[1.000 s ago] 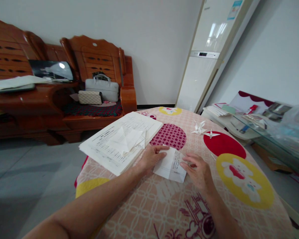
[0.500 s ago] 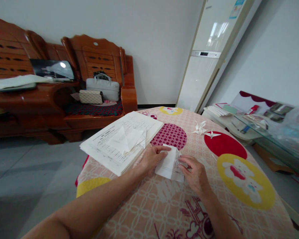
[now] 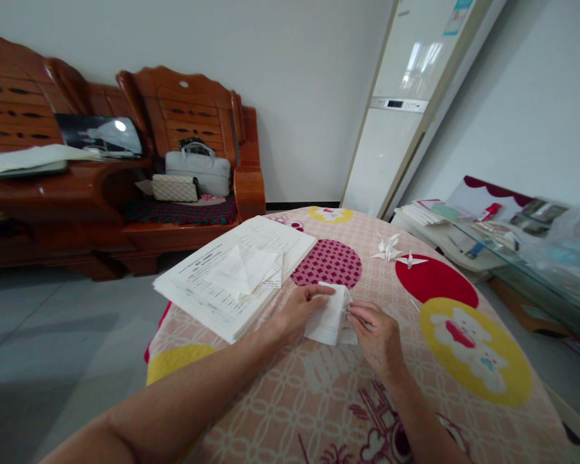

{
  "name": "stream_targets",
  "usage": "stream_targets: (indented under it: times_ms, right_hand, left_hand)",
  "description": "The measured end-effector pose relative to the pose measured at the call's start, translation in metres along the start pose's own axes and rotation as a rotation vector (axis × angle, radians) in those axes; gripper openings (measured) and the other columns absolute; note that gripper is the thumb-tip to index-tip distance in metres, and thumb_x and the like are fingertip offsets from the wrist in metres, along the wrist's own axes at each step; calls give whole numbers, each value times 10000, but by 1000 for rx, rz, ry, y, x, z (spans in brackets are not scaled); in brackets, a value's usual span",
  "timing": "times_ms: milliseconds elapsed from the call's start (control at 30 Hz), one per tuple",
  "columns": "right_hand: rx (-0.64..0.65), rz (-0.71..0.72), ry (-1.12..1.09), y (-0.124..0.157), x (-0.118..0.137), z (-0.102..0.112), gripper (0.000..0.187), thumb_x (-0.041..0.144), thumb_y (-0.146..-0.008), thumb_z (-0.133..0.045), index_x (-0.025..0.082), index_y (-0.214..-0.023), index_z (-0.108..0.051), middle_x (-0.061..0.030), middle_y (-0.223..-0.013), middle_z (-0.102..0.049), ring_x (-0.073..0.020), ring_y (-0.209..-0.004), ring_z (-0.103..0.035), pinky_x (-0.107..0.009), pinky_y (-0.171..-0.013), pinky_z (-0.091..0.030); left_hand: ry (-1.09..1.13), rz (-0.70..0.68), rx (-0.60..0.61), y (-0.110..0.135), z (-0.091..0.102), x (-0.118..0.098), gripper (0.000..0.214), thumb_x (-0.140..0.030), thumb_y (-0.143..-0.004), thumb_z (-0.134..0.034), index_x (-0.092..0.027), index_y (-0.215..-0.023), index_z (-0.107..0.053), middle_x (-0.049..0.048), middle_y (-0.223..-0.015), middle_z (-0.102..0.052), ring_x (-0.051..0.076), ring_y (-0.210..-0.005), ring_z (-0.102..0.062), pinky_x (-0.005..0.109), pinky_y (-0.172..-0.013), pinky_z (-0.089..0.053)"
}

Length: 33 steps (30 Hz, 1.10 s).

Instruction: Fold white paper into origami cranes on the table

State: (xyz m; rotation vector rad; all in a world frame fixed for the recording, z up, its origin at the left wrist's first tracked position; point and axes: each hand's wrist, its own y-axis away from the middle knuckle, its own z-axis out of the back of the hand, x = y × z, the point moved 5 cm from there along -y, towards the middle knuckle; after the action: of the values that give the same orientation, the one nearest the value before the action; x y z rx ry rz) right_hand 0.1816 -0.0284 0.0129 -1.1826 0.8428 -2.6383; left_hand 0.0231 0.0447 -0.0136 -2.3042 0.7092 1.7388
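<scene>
With folded paper (image 3: pixel 329 317) gripped between left hand (image 3: pixel 294 314) and right hand (image 3: pixel 376 332) (both closed on its edges, paper resting on surface (image 3: pixel 319 399)), align edges squarely before pressing crease.

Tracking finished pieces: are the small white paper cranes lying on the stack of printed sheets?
No, the small white paper cranes lie on the patterned tablecloth, apart from the stack of printed sheets.

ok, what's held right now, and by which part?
Folded paper: left hand holds its left side, right hand pinches its right edge.
</scene>
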Motion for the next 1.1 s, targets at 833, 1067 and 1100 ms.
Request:
stream_targets:
  times_ms: [833, 1067, 1100]
  right_hand:
    - [-67, 14, -76, 0, 12, 15, 133, 183, -847, -590, 201, -842, -722, -61, -868, -718, -195, -823, -672, -308, -740, -546]
    - [-58, 14, -86, -1, 14, 17, 136, 191, -865, -576, 198, -844, -710, -66, -869, -708, -192, -814, -664, -310, -745, -542]
    - [-61, 20, -83, -1, 15, 17, 135, 189, -864, -577, 197, -841, -710, -64, -864, -709, -191, -813, -663, -310, -747, -541]
  left_hand:
    - [-474, -434, -17, 7, -3, -33, 186, -179, -666, -777, -213, -848, -767, 88, -1331, -567, 266, -1257, -500, 390, -1071, -349]
    - [-563, -461, -7, 11, -6, -38, 140, -168, -717, -739, -230, -837, -776, 69, -1365, -556, 252, -1250, -517, 380, -1065, -370]
    - [-572, -469, -1, 12, -6, -38, 129, -171, -722, -736, -227, -830, -776, 70, -1342, -575, 250, -1236, -528, 375, -1053, -381]
